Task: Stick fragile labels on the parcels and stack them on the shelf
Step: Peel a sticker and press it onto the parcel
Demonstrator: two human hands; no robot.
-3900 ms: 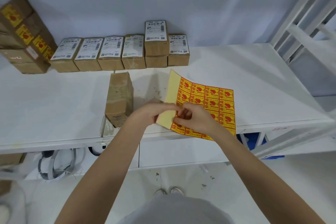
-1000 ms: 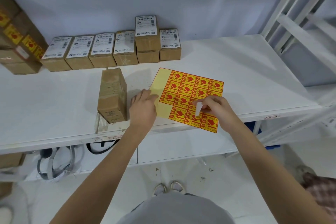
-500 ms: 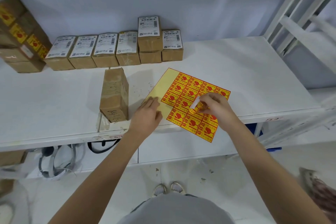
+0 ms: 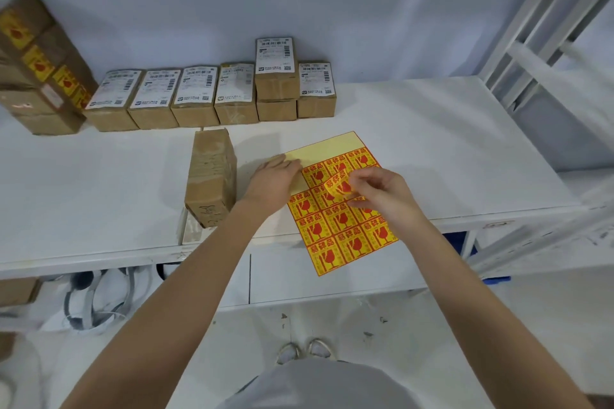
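A yellow sheet of red fragile labels [image 4: 345, 229] lies on the white shelf top [image 4: 99, 183], its near end hanging over the front edge. My left hand [image 4: 274, 181] presses flat on the sheet's bare left strip. My right hand [image 4: 382, 191] pinches one fragile label [image 4: 337, 185], which curls up, partly peeled off the sheet. A brown parcel [image 4: 212, 173] wrapped in tape stands just left of my left hand, its top bare of any label.
A row of brown parcels with white shipping labels [image 4: 212, 95] lines the back wall, one stacked on another. Parcels bearing yellow fragile labels [image 4: 36, 66] are piled at the far left. A white metal frame [image 4: 545, 26] rises at the right.
The sheet has been laid flat on the shelf and turned. My left hand went from gripping it to pressing on it. My right hand has lifted one label further off the sheet.
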